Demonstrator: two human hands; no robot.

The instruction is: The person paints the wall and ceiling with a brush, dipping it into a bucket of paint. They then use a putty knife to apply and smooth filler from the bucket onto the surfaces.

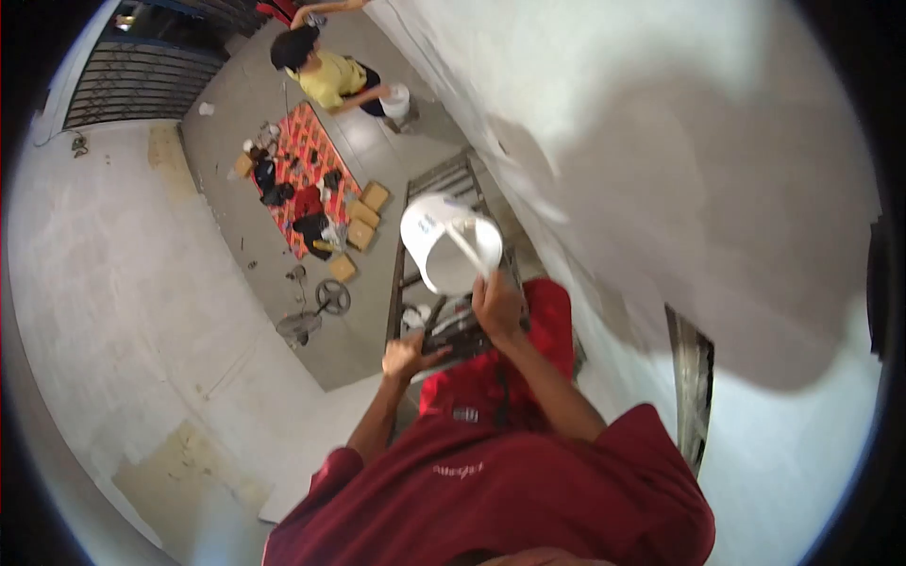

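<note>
Above the scaffold [444, 189], right hand [497, 304] grips the bucket [449, 243] handle — left hand [408, 357] curled, contents unclear.

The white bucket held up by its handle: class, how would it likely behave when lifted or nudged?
The white bucket hangs tilted from its thin handle in the right hand, so it probably swings freely. One hand carries it, suggesting it is fairly light. Its walls look like rigid plastic, likely stiff. How full it is cannot be told.

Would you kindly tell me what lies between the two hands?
In the head view, ladder rungs lie between the left hand and the right hand holding the white bucket.
</note>
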